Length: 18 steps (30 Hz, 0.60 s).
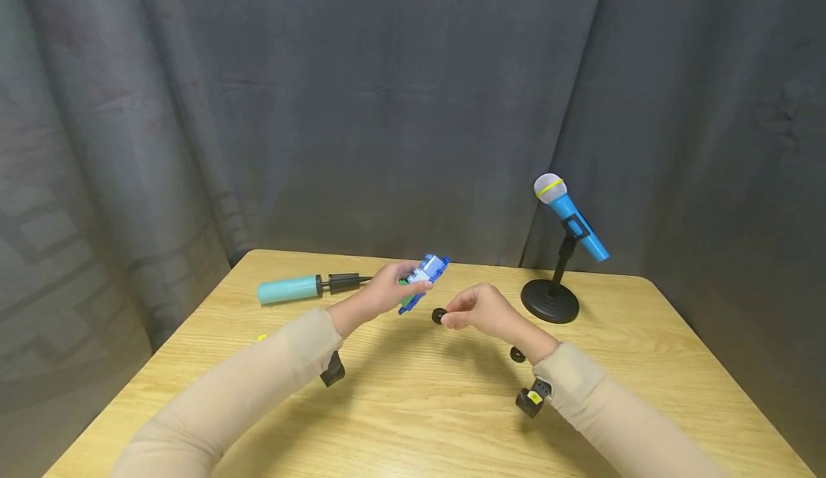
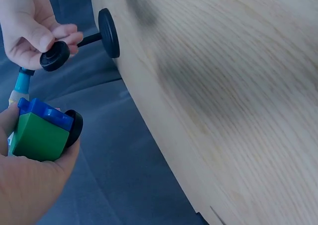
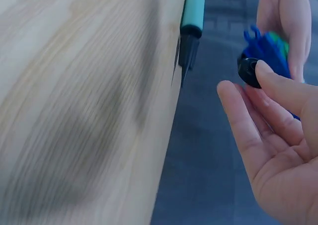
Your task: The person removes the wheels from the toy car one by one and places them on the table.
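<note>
My left hand (image 1: 395, 288) grips a blue and green toy vehicle (image 1: 424, 277) above the far middle of the wooden table (image 1: 413, 406). In the left wrist view the toy (image 2: 39, 130) has one black wheel (image 2: 75, 127) fitted on its side. A little to the right, my right hand (image 1: 452, 318) pinches a loose black wheel (image 1: 439, 315) between thumb and fingers. The right wrist view shows that wheel (image 3: 248, 72) close to the toy (image 3: 268, 51), with a small gap between them in the head view.
Another loose black wheel (image 1: 518, 354) lies on the table under my right wrist. A blue toy microphone (image 1: 571, 218) leans on a black stand (image 1: 551, 301) at the back right. A teal hand pump (image 1: 290, 289) lies at the back left. Grey curtains surround the table.
</note>
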### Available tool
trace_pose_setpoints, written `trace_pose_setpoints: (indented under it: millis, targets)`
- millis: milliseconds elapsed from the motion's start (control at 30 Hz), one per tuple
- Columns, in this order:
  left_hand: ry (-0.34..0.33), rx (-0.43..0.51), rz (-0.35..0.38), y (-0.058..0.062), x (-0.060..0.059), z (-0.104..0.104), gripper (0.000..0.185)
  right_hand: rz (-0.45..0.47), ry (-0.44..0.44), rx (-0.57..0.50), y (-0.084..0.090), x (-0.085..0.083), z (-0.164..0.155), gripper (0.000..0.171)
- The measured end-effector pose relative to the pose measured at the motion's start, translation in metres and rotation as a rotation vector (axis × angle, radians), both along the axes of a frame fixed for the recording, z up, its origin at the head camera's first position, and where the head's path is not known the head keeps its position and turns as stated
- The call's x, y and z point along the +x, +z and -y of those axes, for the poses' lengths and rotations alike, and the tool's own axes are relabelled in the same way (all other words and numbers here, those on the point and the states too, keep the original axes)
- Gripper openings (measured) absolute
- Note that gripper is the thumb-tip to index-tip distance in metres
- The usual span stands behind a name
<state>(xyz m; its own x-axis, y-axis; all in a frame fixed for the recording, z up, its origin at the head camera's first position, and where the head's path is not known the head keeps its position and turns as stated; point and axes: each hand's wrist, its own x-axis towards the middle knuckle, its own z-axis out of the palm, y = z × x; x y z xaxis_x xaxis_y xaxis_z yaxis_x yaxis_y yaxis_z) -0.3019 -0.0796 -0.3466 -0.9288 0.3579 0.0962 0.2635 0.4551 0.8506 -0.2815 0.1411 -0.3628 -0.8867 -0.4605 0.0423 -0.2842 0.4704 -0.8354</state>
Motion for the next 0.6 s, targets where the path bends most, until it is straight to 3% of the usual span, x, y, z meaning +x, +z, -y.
trace_pose_setpoints:
  millis: [133, 267, 600]
  targets:
    - [0.015, -0.019, 0.001, -0.001, 0.002, 0.001, 0.049, 0.074, -0.067, -0.064, -0.006, -0.008, -0.011, 0.022]
    - [0.034, -0.035, 0.017, -0.002, 0.003, 0.002, 0.047, 0.14, -0.079, -0.116, -0.009, -0.011, -0.02, 0.023]
    - [0.056, -0.026, 0.044, -0.004, 0.003, 0.003, 0.05, 0.215, -0.14, -0.023, -0.025, -0.021, -0.046, 0.018]
